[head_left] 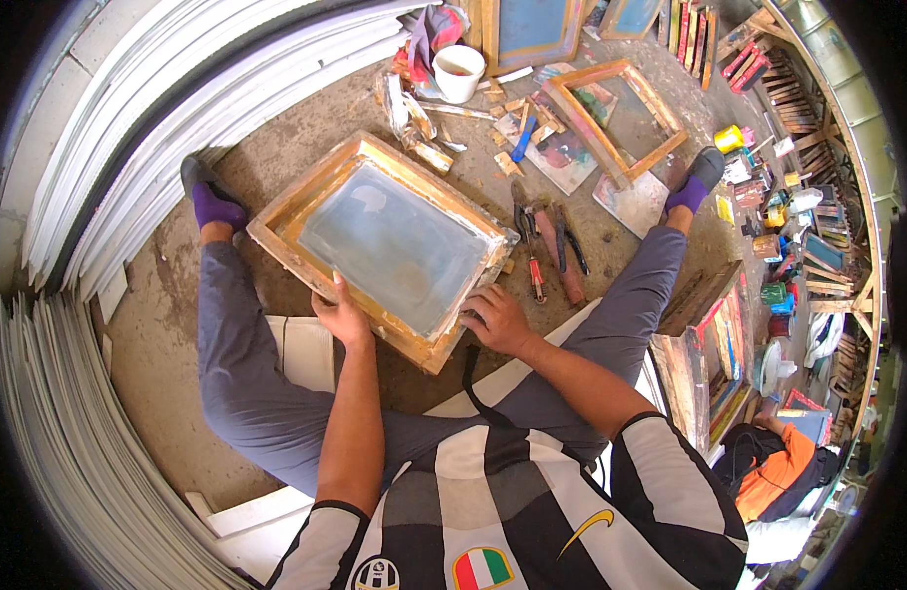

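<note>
A wooden screen printing frame (pixel 276 236) with blue-grey mesh is held tilted between my legs, above the floor. My left hand (pixel 343 317) grips its near rail, with the thumb up over the edge. At its right-hand rail my right hand (pixel 497 320) has its fingers curled over the wood near a whitish, worn strip; what lies under those fingers is hidden. Just beyond the frame's right corner, several hand tools lie on the floor: pliers (pixel 520 211), a red-handled tool (pixel 537 282) and a black-handled tool (pixel 574 251).
Farther off lie a blue-handled tool (pixel 522 139), wood scraps and a bare wooden frame (pixel 660 147). A white bucket (pixel 458 75) stands at the back. Stacked white sheets (pixel 109 177) line the left. Paint containers (pixel 773 246) crowd the right, where another person (pixel 783 472) in orange is partly visible.
</note>
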`<state>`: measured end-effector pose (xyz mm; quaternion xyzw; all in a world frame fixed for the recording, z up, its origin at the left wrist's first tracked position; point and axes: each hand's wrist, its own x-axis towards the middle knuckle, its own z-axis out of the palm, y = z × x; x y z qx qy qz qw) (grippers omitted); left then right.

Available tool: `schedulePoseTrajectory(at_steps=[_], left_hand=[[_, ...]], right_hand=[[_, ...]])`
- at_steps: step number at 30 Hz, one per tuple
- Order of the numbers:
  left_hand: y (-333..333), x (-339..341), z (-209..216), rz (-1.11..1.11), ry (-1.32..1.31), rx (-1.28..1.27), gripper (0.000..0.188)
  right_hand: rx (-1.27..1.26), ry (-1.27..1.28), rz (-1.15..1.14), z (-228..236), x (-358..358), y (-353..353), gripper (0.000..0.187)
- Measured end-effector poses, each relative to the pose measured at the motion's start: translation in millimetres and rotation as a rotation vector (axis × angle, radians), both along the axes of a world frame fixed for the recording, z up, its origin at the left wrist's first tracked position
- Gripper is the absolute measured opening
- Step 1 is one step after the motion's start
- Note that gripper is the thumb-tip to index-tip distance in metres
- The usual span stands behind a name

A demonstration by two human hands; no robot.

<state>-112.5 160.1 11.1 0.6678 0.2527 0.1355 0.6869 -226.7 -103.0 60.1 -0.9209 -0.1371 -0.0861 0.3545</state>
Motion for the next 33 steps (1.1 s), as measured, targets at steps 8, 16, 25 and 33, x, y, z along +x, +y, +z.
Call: schedulePoseTrajectory(at_steps=[8, 16, 25, 33], left_hand=[[-8.8, -1.8, 21.6, -0.004, -0.006, -0.014, 0.070], [-6.1, -4.2, 21.5, -0.028, 0.021, 0.063, 0.066], [-4.3, -4.2, 14.7, -0.047, -0.046, -0.014, 0.067], [-6.8, -3.5, 10.5, -0.044, -0.064, 0.008, 0.069]], right_hand=[[-0.154, -0.016, -0.089, -17.9, 2.5, 5.7, 0.014], [-0.010, 0.150, -0.296, -36.2, 17.9, -6.7, 0.013], [0.282, 0.165, -0.722, -64.4, 46.3, -81.3, 0.007], [0.421, 0.202, -0.766, -73.3, 67.8, -95.5, 0.017]])
